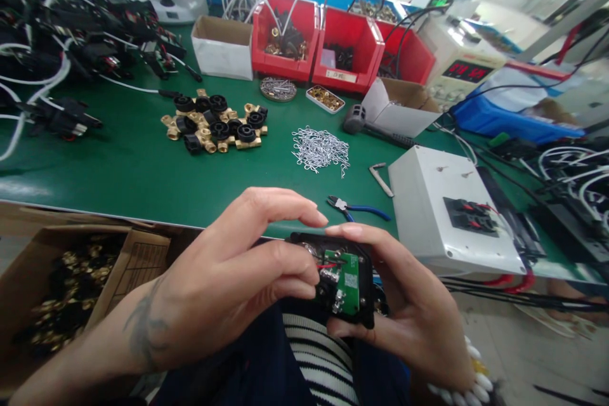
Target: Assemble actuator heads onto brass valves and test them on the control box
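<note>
A small black housing (362, 295) with a green circuit board (349, 282) and red and black wires inside sits over my lap, below the table's front edge. My right hand (409, 311) cups the housing from below and the right, fingers wrapped round it. My left hand (238, 273) comes in from the left with its fingertips pinched on the wires and parts beside the board.
On the green table (133, 165) lie a pile of brass and black fittings (216, 127), a heap of silver wire clips (321, 149), blue-handled cutters (356, 208) and a white box (447, 209). Red bins (340, 44) stand behind. A cardboard box (66, 285) of fittings sits lower left.
</note>
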`<state>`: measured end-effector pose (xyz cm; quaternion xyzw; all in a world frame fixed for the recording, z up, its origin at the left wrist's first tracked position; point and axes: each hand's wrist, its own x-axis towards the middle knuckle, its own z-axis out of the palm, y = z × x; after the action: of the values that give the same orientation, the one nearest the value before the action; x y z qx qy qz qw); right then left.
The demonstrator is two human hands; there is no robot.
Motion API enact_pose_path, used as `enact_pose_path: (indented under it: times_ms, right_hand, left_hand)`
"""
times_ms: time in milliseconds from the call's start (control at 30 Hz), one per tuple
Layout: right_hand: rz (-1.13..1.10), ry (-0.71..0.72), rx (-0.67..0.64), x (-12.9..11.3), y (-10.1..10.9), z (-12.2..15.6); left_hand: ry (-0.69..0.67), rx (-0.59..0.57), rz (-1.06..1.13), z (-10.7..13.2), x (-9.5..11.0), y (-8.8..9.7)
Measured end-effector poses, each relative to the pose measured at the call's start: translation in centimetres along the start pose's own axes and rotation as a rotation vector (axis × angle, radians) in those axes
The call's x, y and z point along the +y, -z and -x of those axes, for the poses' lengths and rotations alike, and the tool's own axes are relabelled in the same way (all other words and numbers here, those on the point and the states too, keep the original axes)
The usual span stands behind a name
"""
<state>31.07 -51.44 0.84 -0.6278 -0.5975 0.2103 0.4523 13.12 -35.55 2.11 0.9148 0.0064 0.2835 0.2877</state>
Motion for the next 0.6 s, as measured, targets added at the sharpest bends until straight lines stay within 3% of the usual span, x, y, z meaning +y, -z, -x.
enact_pose_path:
  times_ms: [300,467,600]
  right_hand:
    - [0.059,0.032,0.008,-0.2,0.0,0.2]
    - [0.033,0.009,0.032,0.1,-0.3,0.5]
    - [-0.031,-0.038,0.076,0.4,-0.7,0.6]
  left_hand:
    - [-0.05,-0.029,-0.113,-0.1,1.2,0.1]
    - [0.066,0.032,-0.13,0.1,2.0,-0.7]
    - [-0.006,0.039,-0.179,0.0,1.4,-1.0]
